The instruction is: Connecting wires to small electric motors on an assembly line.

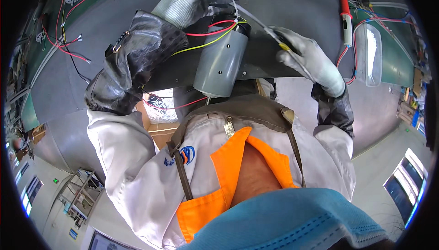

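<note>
A dark surface [292,3] is curving across the upper view of this workroom, and near its close edge a grey cylinder [222,62] is lying with its long axis running away from the wearer's body, leaning a little to the right at the far end. Its thin shaft is pointing back toward the apron, while at that far end a red wire [206,34] and a yellow-green wire [203,45] are meeting at a white tie [232,3], whose tail is sticking up. And here's the key relation: the left hand [190,4] is sitting just beyond and left of that gathered end, clearly the nearer of the two, its fingers bending around by the tie's tail; whether they're pinching it, I cannot tell. Over on the right, the right hand [307,57] is closing around a slim tool [284,47] with a yellow part, standing off to the cylinder's right, and the tool's far end is slanting up and left toward the tie. Farther right, a red-and-white pen-shaped tool [345,7] is lying beside a clear tray [373,80] that's holding white strips [371,48].
</note>
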